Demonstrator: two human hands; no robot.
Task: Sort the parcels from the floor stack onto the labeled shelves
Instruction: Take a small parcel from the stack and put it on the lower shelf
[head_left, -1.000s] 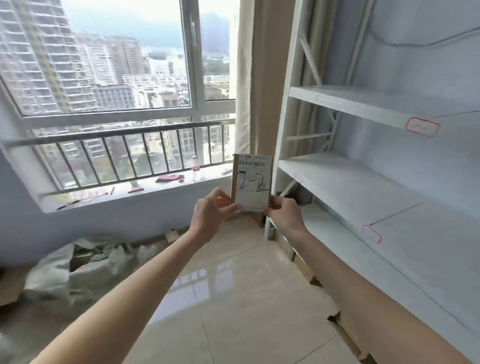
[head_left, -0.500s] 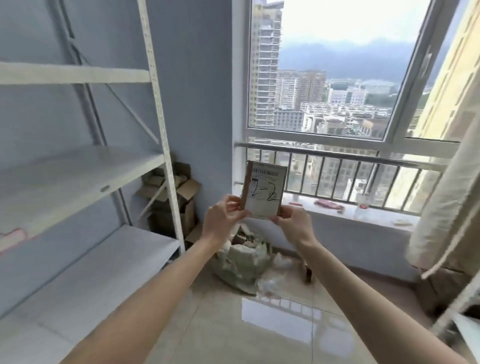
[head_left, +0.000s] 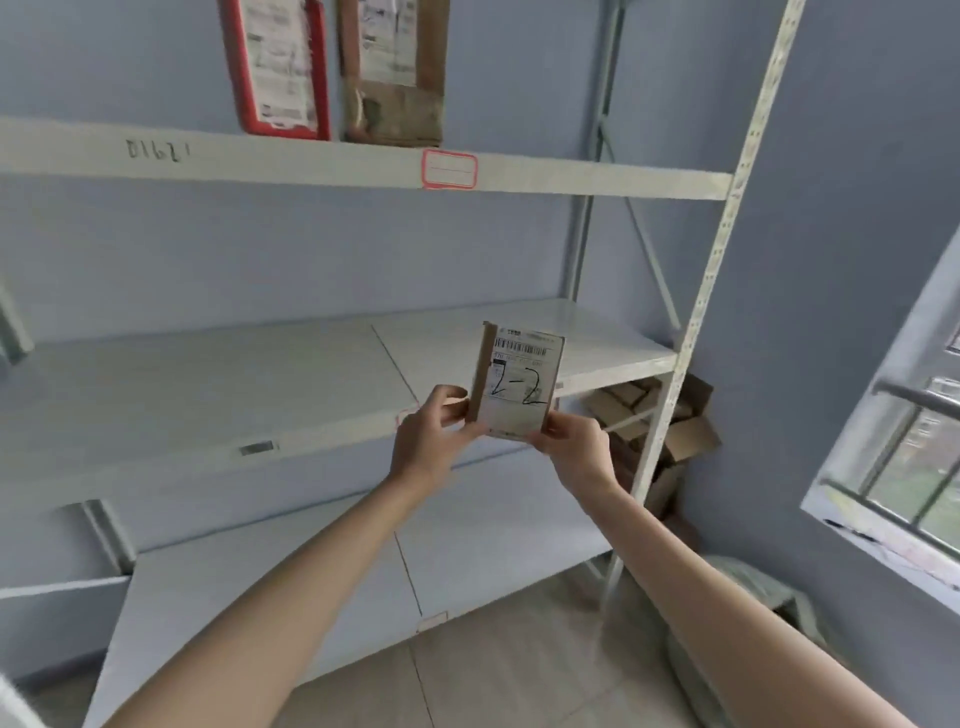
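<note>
Head view, small parcel (head_left: 516, 387) marked "2-2" held upright between both hands, left hand (head_left: 432, 444) pinching its lower left edge, right hand (head_left: 574, 451) gripping its lower right corner, middle shelf (head_left: 218, 384) behind

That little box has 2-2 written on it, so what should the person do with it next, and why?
Probably carry the small cardboard parcel with the white label forward and set it on the white middle shelf just behind it. Both the left hand and the right hand pinch its lower corners and hold it upright in front of that shelf. The shelf's own label is too blurred to confirm a match.
</note>
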